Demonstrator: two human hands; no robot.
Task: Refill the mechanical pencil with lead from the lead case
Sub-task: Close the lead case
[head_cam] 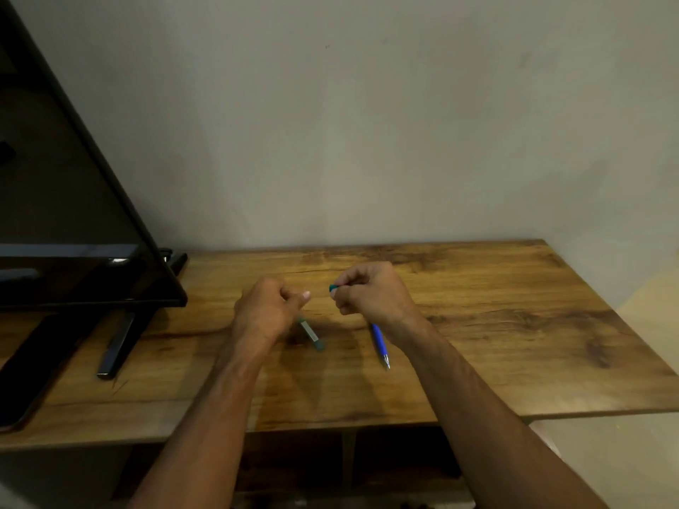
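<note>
My left hand is closed around the top of the lead case, a slim greenish tube with a pale label that slants down and to the right just above the table. Beside it, my right hand pinches a small teal cap between thumb and fingertips, a short gap away from my left thumb. The blue mechanical pencil sticks out from under my right wrist with its metal tip pointing toward me. I cannot tell whether that hand holds it or it lies on the wooden table.
A black flat screen on a stand with a long foot fills the table's left part. A plain wall rises right behind the table. The table's front edge runs below my forearms, with a dark shelf opening under it.
</note>
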